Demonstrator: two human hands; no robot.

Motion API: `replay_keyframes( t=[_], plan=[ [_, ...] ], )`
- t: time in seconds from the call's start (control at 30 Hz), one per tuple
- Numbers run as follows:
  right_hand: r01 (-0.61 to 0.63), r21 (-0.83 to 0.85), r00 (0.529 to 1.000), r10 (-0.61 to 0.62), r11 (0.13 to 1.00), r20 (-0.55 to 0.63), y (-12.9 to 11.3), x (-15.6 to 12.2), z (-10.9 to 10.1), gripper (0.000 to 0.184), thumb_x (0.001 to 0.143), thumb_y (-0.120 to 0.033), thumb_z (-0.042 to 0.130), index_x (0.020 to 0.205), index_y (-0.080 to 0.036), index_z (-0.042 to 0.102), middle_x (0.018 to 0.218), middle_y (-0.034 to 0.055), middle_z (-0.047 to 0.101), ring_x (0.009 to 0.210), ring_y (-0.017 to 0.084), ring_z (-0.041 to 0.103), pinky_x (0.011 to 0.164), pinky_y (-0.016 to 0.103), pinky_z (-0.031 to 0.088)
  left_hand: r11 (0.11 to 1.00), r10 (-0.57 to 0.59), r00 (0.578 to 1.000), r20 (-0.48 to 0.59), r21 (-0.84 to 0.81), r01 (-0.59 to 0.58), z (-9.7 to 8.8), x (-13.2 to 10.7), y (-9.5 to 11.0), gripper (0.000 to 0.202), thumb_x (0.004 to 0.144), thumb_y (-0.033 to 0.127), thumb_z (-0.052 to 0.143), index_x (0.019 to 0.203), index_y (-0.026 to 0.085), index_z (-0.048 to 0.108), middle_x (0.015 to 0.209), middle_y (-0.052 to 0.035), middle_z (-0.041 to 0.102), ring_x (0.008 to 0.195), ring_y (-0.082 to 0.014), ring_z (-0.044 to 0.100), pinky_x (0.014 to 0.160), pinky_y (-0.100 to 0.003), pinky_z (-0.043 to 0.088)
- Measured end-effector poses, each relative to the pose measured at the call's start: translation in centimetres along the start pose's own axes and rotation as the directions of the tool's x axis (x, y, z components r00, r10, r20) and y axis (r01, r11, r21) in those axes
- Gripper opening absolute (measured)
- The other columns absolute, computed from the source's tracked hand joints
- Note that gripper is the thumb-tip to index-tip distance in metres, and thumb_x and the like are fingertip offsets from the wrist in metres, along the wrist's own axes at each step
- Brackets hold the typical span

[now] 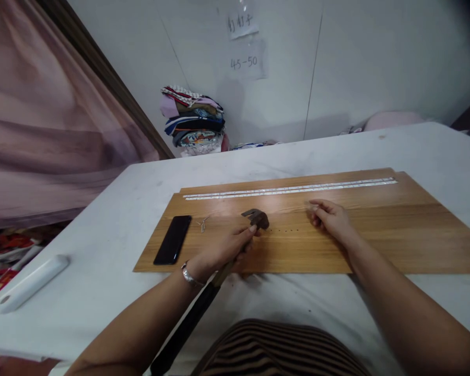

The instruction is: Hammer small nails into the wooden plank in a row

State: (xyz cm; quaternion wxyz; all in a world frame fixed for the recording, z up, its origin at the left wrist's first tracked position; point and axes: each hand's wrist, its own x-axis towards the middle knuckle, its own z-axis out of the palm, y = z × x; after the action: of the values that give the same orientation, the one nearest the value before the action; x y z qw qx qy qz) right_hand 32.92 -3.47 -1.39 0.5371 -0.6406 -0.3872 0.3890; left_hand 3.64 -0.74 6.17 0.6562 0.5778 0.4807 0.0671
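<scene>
My left hand (235, 245) is wrapped around a claw hammer (260, 219), gripping it just below the head. The hammer's long dark handle runs down under my left forearm toward my body. A row of small dark dots (285, 230), nail heads or holes, lies on the wooden board (376, 235) right of the hammer head. My right hand (331, 219) is over the board farther right, fingers curled and thumb close to the index finger. Anything between those fingertips is too small to make out. Several loose nails (202, 224) lie left of the hammer.
A black phone (173, 240) rests on the board's left end. Two white strips (290, 189) run along its far side. The board is on a white table (102, 224), with a white plastic bar (35, 282) at left. Folded clothes (196, 120) are stacked by the wall.
</scene>
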Motion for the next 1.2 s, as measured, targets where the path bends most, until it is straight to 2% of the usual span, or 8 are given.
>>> replay_keyframes(
  t=[0.13, 0.33, 0.47, 0.57, 0.83, 1.07, 1.2],
  plan=[
    [0.005, 0.001, 1.0, -0.005, 1.0, 0.001, 0.0, 0.0, -0.1, 0.039, 0.068, -0.036, 0.057, 0.099, -0.014, 0.061, 0.052, -0.004, 0.053, 0.044, 0.011, 0.048, 0.041, 0.023, 0.032, 1.0, 0.017, 1.0, 0.0, 0.001, -0.017, -0.1, 0.1, -0.1, 0.053, 0.087, 0.064, 0.041, 0.11, 0.018, 0.054, 0.067, 0.0051, 0.042, 0.044, -0.0043, 0.034, 0.038, -0.019, 0.026],
    [0.017, 0.021, 1.0, -0.017, 1.0, 0.011, 0.1, 0.0, -0.1, 0.039, 0.067, -0.04, 0.06, 0.097, -0.015, 0.061, 0.052, -0.0044, 0.053, 0.044, 0.011, 0.049, 0.041, 0.023, 0.031, 1.0, 0.014, 1.0, -0.017, -0.019, -0.014, 0.3, 0.7, -1.0, 0.053, 0.085, 0.065, 0.043, 0.102, 0.017, 0.055, 0.062, 0.0049, 0.04, 0.045, -0.0052, 0.033, 0.039, -0.019, 0.026],
    [0.017, 0.004, 1.0, -0.017, 1.0, 0.016, 0.3, 0.1, -0.1, 0.041, 0.067, -0.042, 0.06, 0.098, -0.015, 0.061, 0.053, -0.0039, 0.053, 0.045, 0.011, 0.049, 0.041, 0.023, 0.031, 0.999, -0.023, 1.0, -0.014, -0.03, 0.022, 0.3, 0.2, -0.3, 0.053, 0.085, 0.065, 0.043, 0.107, 0.018, 0.054, 0.065, 0.0053, 0.041, 0.044, -0.0041, 0.031, 0.037, -0.019, 0.025],
    [0.014, -0.002, 1.0, -0.014, 1.0, 0.014, 0.3, 0.1, -0.1, 0.043, 0.067, -0.042, 0.061, 0.1, -0.014, 0.062, 0.052, -0.0038, 0.053, 0.045, 0.012, 0.049, 0.042, 0.023, 0.031, 1.0, 0.001, 1.0, 0.003, -0.011, -0.001, 0.1, -0.2, 0.2, 0.055, 0.085, 0.065, 0.043, 0.109, 0.018, 0.053, 0.068, 0.0052, 0.042, 0.044, -0.004, 0.032, 0.038, -0.019, 0.028],
    [-0.005, 0.039, 1.0, 0.005, 0.999, -0.001, -0.1, -0.1, 0.0, 0.042, 0.064, -0.039, 0.061, 0.097, -0.014, 0.061, 0.05, -0.0052, 0.053, 0.043, 0.011, 0.048, 0.041, 0.023, 0.032, 1.0, -0.007, 1.0, -0.014, 0.008, 0.007, 0.3, 0.5, -0.8, 0.057, 0.084, 0.066, 0.042, 0.107, 0.016, 0.055, 0.066, 0.0053, 0.04, 0.045, -0.0043, 0.033, 0.038, -0.018, 0.026],
    [0.008, 0.024, 1.0, -0.008, 1.0, 0.008, 0.0, -0.1, 0.1, 0.04, 0.066, -0.041, 0.059, 0.096, -0.015, 0.06, 0.049, -0.0049, 0.052, 0.043, 0.011, 0.047, 0.039, 0.023, 0.029, 1.0, 0.028, 1.0, -0.006, 0.006, -0.028, 0.1, -0.2, 0.1, 0.056, 0.085, 0.065, 0.042, 0.11, 0.017, 0.053, 0.068, 0.0046, 0.043, 0.045, -0.0038, 0.033, 0.039, -0.018, 0.026],
    [0.026, -0.003, 1.0, -0.026, 1.0, 0.008, 0.1, -0.1, 0.0, 0.039, 0.067, -0.041, 0.058, 0.096, -0.016, 0.059, 0.051, -0.0044, 0.051, 0.044, 0.01, 0.048, 0.039, 0.022, 0.028, 0.999, 0.036, 0.999, 0.01, 0.005, -0.036, -0.1, -0.1, -0.1, 0.056, 0.086, 0.065, 0.041, 0.112, 0.017, 0.053, 0.068, 0.0042, 0.043, 0.046, -0.0045, 0.034, 0.041, -0.02, 0.027]
  ],
)
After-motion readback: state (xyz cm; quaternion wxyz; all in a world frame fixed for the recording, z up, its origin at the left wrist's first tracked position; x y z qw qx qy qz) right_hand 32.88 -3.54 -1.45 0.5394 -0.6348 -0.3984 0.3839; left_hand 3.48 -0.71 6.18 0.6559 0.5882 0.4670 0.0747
